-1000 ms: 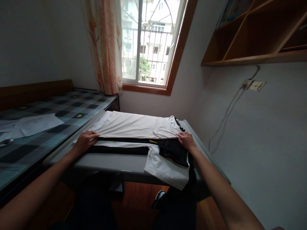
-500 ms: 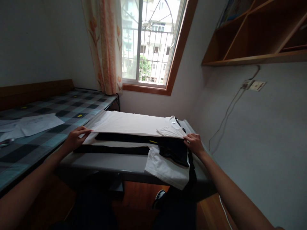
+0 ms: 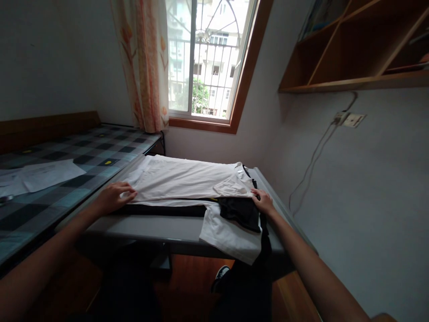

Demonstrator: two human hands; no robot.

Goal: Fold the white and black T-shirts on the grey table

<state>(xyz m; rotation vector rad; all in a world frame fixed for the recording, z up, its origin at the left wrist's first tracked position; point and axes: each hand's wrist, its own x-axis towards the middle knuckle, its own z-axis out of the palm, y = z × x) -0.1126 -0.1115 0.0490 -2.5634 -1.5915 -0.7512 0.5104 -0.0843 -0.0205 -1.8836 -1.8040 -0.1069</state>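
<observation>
A white T-shirt [image 3: 181,176] lies folded lengthwise across a grey table, its collar at the right and its hem at the left. My left hand [image 3: 118,197] pinches the near corner of the hem. At the other end, my right hand [image 3: 263,201] has its fingers closed on the shirt's near edge by the sleeve. Beneath it are black garments [image 3: 239,213] and another white garment [image 3: 231,235], whose sleeve hangs over the table's front edge. Most of these lower layers are hidden.
The grey table [image 3: 150,227] stands below a window. On the left is a bed with a checked mattress [image 3: 87,150] and papers [image 3: 50,173] on it. Wooden shelves [image 3: 348,49] hang at upper right, above a wall socket [image 3: 348,119] with a cable.
The white shirt's near edge has come down toward me onto the layers beneath, covering much of the upper black strip. Both hands have lowered slightly, and the fabric has slackened into wrinkles.
</observation>
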